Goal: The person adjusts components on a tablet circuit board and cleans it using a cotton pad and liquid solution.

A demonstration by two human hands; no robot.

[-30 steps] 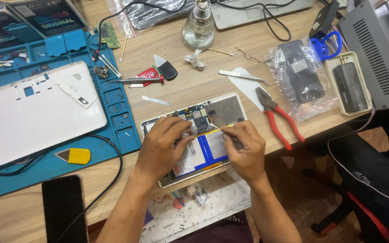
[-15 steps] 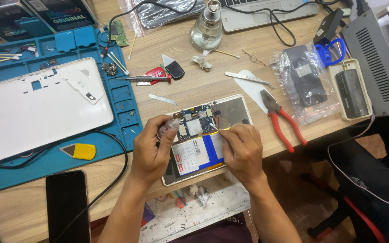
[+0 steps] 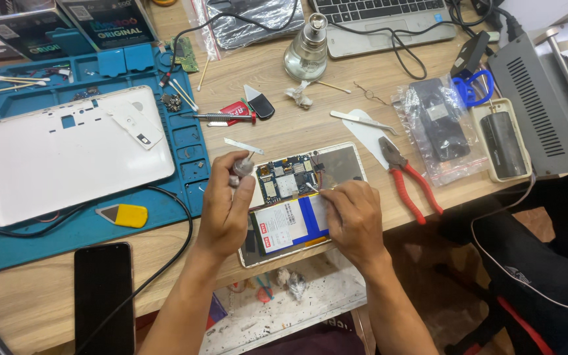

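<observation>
Between the two hands lies the opened white tablet with its green circuit board and blue-and-white battery exposed [image 3: 297, 204], flat on the wooden bench top [image 3: 284, 125] at the near edge. Left hand [image 3: 226, 210]: fingers pinched around a small grey lump, apparently a wad or cap on a thin stick [image 3: 242, 167], now raised just off the board's left corner; half a second earlier this hand lay lower, with its fingers on the board itself. Right hand [image 3: 355, 220]: fingertips pressed together on a slender pale probe [image 3: 311, 188], the tip touching the circuit board just ahead of the grip; it has shifted little between frames. The lift of the left hand suggests that one dab or wipe at the board is finished while the probe holds its place. Beyond the right-hand grip and to its right lie red-handled pliers [image 3: 407, 177] and metal tweezers [image 3: 361, 119]. Outward from the left-hand grip sit the white tablet back cover [image 3: 67, 154] on a blue repair mat [image 3: 185, 141], a yellow pry pick [image 3: 124, 215], and, nearer the body, a black phone [image 3: 102, 296].
</observation>
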